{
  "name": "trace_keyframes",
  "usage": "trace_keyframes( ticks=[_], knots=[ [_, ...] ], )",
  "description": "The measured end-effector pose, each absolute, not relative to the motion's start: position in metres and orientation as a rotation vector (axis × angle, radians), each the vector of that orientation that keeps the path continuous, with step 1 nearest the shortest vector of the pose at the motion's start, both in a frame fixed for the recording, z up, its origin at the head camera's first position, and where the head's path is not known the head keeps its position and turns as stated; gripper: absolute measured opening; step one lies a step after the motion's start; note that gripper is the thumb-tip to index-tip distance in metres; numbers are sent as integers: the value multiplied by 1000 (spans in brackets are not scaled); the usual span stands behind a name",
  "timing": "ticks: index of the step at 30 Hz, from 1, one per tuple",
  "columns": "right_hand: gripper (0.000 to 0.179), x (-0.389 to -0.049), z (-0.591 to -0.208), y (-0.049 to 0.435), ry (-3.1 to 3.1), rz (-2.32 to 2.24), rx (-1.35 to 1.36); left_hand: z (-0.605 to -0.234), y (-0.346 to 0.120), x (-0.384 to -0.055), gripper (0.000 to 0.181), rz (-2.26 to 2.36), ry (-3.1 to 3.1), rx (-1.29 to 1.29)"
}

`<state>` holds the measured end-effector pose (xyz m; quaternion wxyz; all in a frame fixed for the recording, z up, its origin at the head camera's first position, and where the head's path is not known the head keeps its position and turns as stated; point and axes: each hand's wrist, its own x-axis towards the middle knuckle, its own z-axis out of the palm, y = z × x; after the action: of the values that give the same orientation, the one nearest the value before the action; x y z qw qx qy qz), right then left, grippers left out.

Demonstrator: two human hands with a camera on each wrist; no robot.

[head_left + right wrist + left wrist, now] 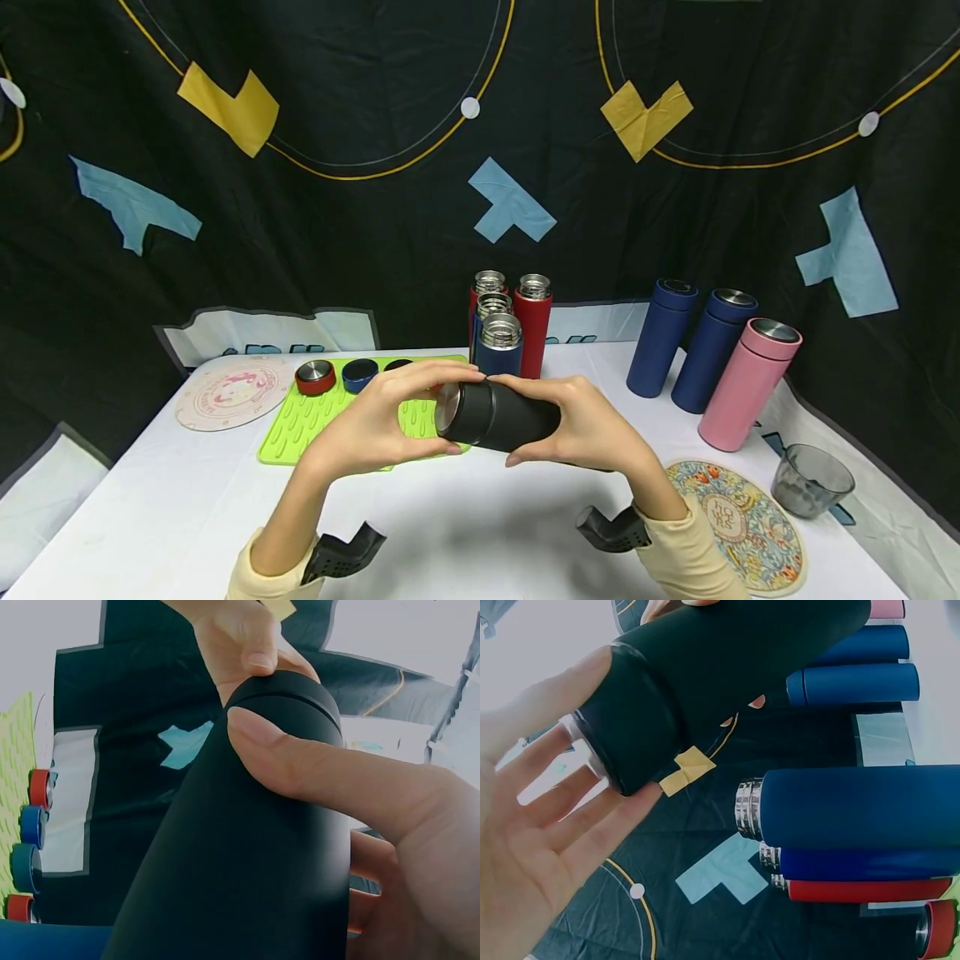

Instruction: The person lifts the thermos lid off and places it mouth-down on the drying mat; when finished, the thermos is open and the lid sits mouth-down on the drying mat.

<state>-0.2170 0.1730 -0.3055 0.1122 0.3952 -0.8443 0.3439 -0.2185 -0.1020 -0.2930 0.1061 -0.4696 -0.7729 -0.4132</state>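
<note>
A black thermos bottle (525, 418) is held up over the table, tilted nearly level, its lid end toward the left. The fingers and thumb of my left hand (367, 421) grip the lid (467, 414) around its edge; a seam shows between lid and body. My right hand (588, 421) holds the body, the thumb (300, 761) lying along its side near the seam. Behind the hands stand several lidless bottles with bare steel necks, among them a red bottle (534, 333) and a dark blue bottle (498, 358).
Several loose lids, including a red one (315, 379) and a blue one (360, 375), lie on a green mat (288, 433). Lidded blue bottles (656, 346) and a pink bottle (746, 392) stand at right, near a grey glass (810, 483) and patterned round mat (772, 542). A pale round mat (198, 408) lies left.
</note>
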Motion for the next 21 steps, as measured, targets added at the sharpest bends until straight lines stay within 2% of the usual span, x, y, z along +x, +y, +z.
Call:
trace_keyframes(
  ticks=[14,21],
  knots=[
    [81,-211,-307,163,-2324,730,991,-294,-98,-219,68,-1285,-2332,-1096],
    [82,-212,-306,166,-2362,795,1037,-294,-100,-220,70,-1236,-2308,-1222]
  ],
)
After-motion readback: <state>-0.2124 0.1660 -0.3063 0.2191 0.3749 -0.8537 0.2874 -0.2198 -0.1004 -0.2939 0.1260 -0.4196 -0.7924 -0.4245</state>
